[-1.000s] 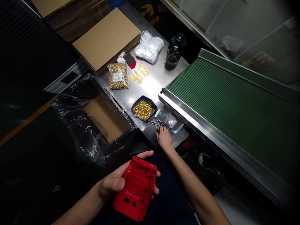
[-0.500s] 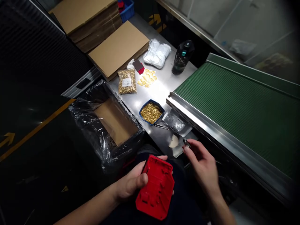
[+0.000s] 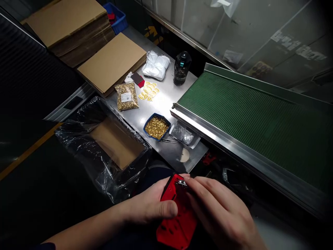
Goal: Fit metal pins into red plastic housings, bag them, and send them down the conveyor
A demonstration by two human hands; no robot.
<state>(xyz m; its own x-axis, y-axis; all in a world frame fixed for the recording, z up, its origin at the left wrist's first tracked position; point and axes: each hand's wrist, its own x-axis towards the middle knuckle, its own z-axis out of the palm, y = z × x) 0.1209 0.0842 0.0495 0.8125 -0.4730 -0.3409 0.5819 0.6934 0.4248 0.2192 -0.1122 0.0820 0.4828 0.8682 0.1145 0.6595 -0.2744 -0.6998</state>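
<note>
My left hand (image 3: 153, 205) is wrapped round a red plastic housing (image 3: 179, 215), its thumb over the near edge and its hollow, ribbed side facing up. My right hand (image 3: 221, 208) reaches over the housing's far right part with its fingers closed together. Between those fingertips sits a small shiny metal piece (image 3: 182, 182), pressed against or just above the housing's upper end. Its exact kind is too small to make out. Beyond the hands, a blue tray (image 3: 146, 133) holds many small gold-coloured metal parts (image 3: 157, 126), and tweezers (image 3: 170, 141) lie beside it.
A green conveyor belt (image 3: 234, 107) runs along the right. On the metal table (image 3: 166, 95) are a bag of gold parts (image 3: 126, 96), oval stickers (image 3: 149, 91), a dark bottle (image 3: 181, 68) and cardboard sheets (image 3: 111, 64). A plastic-lined box (image 3: 104, 180) stands left.
My right hand has moved left and down to the red housing, bringing the small metal piece onto its upper end. The left hand keeps its hold, and the camera view has shifted.
</note>
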